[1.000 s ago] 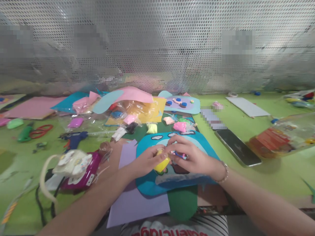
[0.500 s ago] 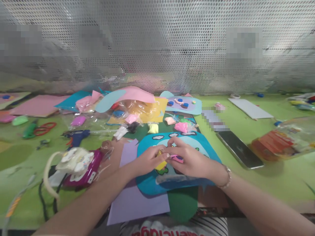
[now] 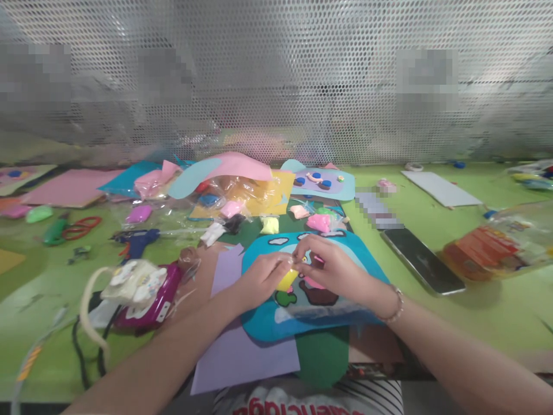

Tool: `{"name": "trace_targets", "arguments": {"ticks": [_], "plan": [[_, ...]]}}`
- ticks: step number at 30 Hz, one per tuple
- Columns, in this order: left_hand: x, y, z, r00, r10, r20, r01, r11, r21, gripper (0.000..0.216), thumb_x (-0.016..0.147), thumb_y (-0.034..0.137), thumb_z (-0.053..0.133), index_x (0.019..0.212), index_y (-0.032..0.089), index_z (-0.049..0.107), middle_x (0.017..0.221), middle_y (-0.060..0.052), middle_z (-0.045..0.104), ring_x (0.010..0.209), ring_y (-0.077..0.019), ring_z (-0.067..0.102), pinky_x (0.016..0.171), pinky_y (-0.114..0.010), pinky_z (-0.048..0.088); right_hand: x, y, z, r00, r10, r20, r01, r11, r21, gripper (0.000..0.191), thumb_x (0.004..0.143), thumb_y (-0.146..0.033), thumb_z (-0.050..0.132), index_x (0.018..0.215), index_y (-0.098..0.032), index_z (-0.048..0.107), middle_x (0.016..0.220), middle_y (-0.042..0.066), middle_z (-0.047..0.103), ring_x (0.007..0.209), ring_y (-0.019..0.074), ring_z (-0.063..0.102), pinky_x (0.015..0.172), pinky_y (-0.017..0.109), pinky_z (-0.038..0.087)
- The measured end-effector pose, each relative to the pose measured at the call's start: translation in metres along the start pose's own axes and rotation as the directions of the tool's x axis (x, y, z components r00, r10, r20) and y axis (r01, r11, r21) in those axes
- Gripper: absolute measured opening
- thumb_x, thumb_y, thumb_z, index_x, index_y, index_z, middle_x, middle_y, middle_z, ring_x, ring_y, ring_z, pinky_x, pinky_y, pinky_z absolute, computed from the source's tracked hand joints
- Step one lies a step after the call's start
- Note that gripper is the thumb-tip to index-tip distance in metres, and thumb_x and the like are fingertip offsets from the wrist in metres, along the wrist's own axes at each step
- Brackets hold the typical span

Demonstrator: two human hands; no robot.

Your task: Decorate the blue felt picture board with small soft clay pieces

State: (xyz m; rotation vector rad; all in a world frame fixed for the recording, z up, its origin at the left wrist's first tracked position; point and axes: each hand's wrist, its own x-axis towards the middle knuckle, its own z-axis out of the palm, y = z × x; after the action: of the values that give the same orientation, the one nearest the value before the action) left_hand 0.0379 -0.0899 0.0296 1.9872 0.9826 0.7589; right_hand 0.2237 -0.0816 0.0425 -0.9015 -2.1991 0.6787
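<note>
A small shiny yellow packet (image 3: 286, 280), seemingly soft clay in clear plastic, is pinched in my left hand (image 3: 264, 279). My right hand (image 3: 334, 272) is closed with thumb and fingers at the packet's upper edge, touching my left fingertips. Both hands are just above a blue foam sheet (image 3: 259, 323) with rounded corners. On it are outlined clouds, a green shape (image 3: 286, 298) and a brown shape (image 3: 318, 294); my hands hide part of the picture.
Lilac (image 3: 246, 363) and green sheets (image 3: 322, 351) lie under the blue one. Behind are several small clay packets, such as a pink one (image 3: 318, 222). At left are a glue gun (image 3: 137, 241), red-handled scissors (image 3: 82, 228) and a magenta case (image 3: 149, 305); at right, a phone (image 3: 423, 260) and a bottle (image 3: 496, 245).
My right fingers have shifted up a little along the packet, uncovering more of the brown shape. My left hand keeps its pinch.
</note>
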Motion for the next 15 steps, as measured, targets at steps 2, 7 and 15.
{"name": "trace_targets", "arguments": {"ticks": [2,7,15], "plan": [[-0.0002,-0.0009,0.0009,0.997,0.019,-0.075,-0.015,0.998,0.055,0.031,0.092,0.036,0.032,0.09,0.017,0.057,0.095,-0.006,0.062,0.09,-0.0186,0.055,0.081,-0.029,0.04,0.0003,0.0005,0.001,0.995,0.099,-0.011,-0.099,0.995,-0.002,0.009,0.083,-0.022,0.055,0.088,-0.019,0.049,0.084,0.0,0.055,0.055,0.0074,0.044,0.05,0.021,0.037],[-0.0011,-0.0025,0.0001,0.989,-0.034,-0.146,0.045,0.996,0.071,0.023,0.087,0.039,0.044,0.088,0.017,0.051,0.085,-0.003,0.058,0.076,-0.0155,0.055,0.068,-0.026,0.042,-0.003,0.0024,0.0016,0.996,0.055,0.068,-0.045,0.99,-0.133,0.012,0.086,-0.028,0.051,0.082,-0.017,0.048,0.077,0.0,0.051,0.059,0.0092,0.042,0.054,0.022,0.034],[-0.0018,0.0037,-0.0004,0.997,-0.07,-0.041,0.068,0.996,-0.057,0.026,0.088,0.037,0.04,0.076,0.017,0.05,0.072,0.0,0.054,0.069,-0.0139,0.051,0.063,-0.025,0.04,-0.0069,-0.0056,-0.0004,0.967,-0.072,0.244,0.099,0.99,-0.102,0.017,0.087,-0.014,0.041,0.071,-0.018,0.039,0.065,-0.003,0.042,0.056,0.0093,0.034,0.052,0.022,0.028]]}}
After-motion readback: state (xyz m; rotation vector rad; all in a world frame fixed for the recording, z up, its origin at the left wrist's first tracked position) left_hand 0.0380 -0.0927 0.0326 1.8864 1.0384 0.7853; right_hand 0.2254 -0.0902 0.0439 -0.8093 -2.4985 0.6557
